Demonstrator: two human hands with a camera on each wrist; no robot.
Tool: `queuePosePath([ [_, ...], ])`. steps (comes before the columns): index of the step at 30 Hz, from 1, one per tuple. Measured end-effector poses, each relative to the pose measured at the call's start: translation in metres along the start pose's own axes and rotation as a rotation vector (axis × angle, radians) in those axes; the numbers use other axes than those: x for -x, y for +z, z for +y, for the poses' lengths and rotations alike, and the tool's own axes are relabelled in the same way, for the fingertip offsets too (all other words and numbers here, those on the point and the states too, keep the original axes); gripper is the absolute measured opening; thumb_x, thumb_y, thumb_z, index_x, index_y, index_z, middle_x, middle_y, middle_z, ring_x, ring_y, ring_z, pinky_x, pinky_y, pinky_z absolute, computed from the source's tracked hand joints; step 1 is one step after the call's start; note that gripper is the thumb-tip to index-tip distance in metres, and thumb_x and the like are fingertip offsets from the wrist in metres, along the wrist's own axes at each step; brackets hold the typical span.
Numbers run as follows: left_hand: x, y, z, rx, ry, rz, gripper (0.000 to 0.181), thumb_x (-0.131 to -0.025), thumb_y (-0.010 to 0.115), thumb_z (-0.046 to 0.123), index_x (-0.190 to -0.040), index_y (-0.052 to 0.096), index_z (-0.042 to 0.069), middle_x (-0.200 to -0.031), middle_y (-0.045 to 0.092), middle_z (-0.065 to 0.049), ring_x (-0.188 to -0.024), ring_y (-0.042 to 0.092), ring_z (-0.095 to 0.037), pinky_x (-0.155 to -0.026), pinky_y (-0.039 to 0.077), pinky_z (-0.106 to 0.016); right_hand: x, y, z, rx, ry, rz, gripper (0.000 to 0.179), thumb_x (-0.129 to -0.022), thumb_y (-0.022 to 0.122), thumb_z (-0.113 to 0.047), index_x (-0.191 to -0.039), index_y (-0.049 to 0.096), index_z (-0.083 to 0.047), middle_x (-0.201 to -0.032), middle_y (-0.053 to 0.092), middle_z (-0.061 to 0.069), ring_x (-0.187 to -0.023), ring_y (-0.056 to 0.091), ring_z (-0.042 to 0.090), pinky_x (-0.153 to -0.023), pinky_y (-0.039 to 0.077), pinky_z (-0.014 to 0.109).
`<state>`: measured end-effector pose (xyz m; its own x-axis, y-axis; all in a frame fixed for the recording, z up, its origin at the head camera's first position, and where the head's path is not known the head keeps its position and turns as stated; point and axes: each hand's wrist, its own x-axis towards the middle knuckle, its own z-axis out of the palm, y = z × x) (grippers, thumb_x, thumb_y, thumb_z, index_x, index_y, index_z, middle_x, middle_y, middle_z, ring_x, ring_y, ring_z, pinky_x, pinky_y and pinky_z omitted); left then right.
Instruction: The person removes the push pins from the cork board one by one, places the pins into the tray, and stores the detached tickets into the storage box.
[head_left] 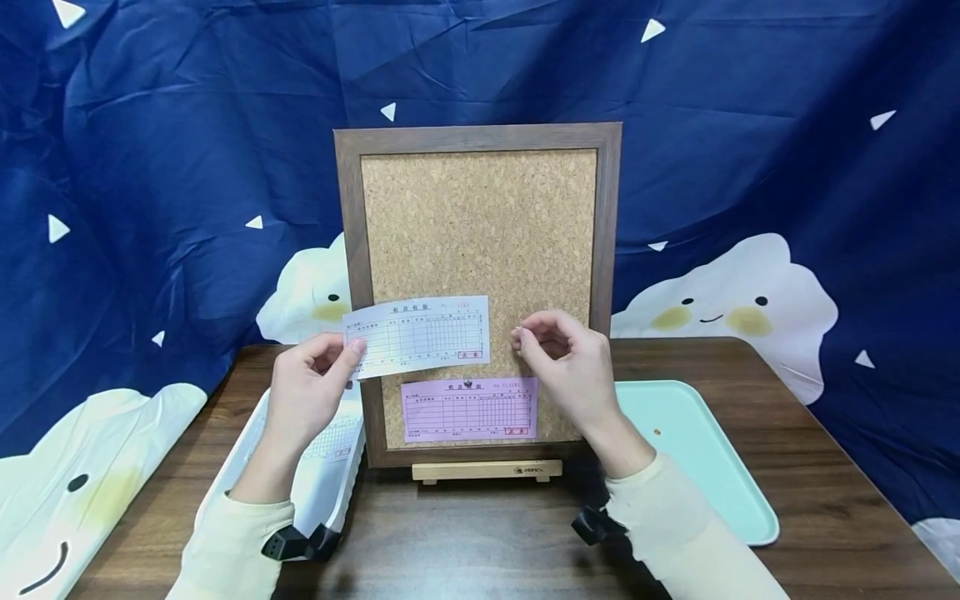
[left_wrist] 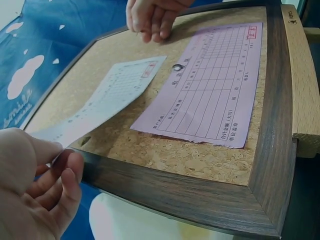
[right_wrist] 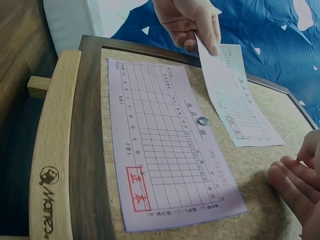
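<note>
My left hand [head_left: 303, 392] pinches the left end of a white receipt slip [head_left: 420, 335] between thumb and fingers. The slip bends slightly in front of the lower cork board [head_left: 480, 225], with its far end close to the cork. Below it, a pink receipt slip [head_left: 470, 411] hangs on the cork, with a shiny push pin [right_wrist: 202, 121] at its top middle. My right hand [head_left: 566, 367] is right of the white slip, thumb and index fingertips together on a tiny pin-like thing, mostly hidden; I cannot tell its exact kind.
The dark-framed board stands upright on a small wooden stand [head_left: 487, 471]. At left, a white tray [head_left: 349, 475] holds more printed slips, partly behind my left arm. At right lies a mint-green tray [head_left: 705, 467] with a small brownish bit in it. A blue curtain [head_left: 480, 62] hangs behind.
</note>
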<state>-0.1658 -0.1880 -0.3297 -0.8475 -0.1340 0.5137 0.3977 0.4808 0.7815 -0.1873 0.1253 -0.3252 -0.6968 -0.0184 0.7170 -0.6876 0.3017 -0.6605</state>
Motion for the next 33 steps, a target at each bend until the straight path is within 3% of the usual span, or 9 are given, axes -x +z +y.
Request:
queuePosePath([
  [6, 0.0009, -0.001, 0.0016, -0.001, -0.034, -0.004, 0.017, -0.102, 0.075, 0.013, -0.098, 0.08, -0.003, -0.073, 0.072, -0.008, -0.058, 0.065, -0.011, -0.056, 0.05, -0.021, 0.0014, -0.0037, 0.0013, 0.001, -0.001, -0.002, 0.006, -0.094, 0.072, 0.009, -0.097, 0.074, 0.004, -0.091, 0.082, 0.015, -0.078, 0.075, 0.009, -0.071, 0.06, 0.016],
  [12, 0.0014, -0.002, 0.0014, 0.037, -0.039, -0.001, 0.016, -0.102, 0.075, 0.01, -0.103, 0.08, -0.005, -0.084, 0.079, -0.017, -0.061, 0.068, -0.003, -0.058, 0.051, -0.018, 0.0026, -0.0056, 0.0026, -0.01, -0.001, 0.011, 0.006, -0.094, 0.073, 0.009, -0.095, 0.074, 0.004, -0.09, 0.081, 0.016, -0.078, 0.076, 0.011, -0.071, 0.06, 0.016],
  [24, 0.0033, -0.003, -0.0007, 0.089, -0.001, -0.014, 0.017, -0.104, 0.071, 0.007, -0.107, 0.078, -0.009, -0.093, 0.079, -0.029, -0.063, 0.072, 0.003, -0.059, 0.051, -0.016, 0.0048, -0.0085, 0.0029, -0.027, -0.012, 0.001, 0.006, -0.094, 0.073, 0.011, -0.096, 0.075, 0.006, -0.09, 0.081, 0.018, -0.077, 0.077, 0.012, -0.07, 0.061, 0.017],
  [33, 0.0041, -0.004, -0.0006, 0.116, 0.006, 0.001, 0.018, -0.104, 0.071, 0.004, -0.11, 0.077, -0.011, -0.097, 0.078, -0.032, -0.068, 0.072, 0.006, -0.063, 0.055, -0.013, 0.0058, -0.0104, 0.0041, -0.043, -0.021, 0.011, 0.006, -0.093, 0.074, 0.012, -0.095, 0.075, 0.007, -0.09, 0.081, 0.02, -0.077, 0.077, 0.009, -0.071, 0.061, 0.016],
])
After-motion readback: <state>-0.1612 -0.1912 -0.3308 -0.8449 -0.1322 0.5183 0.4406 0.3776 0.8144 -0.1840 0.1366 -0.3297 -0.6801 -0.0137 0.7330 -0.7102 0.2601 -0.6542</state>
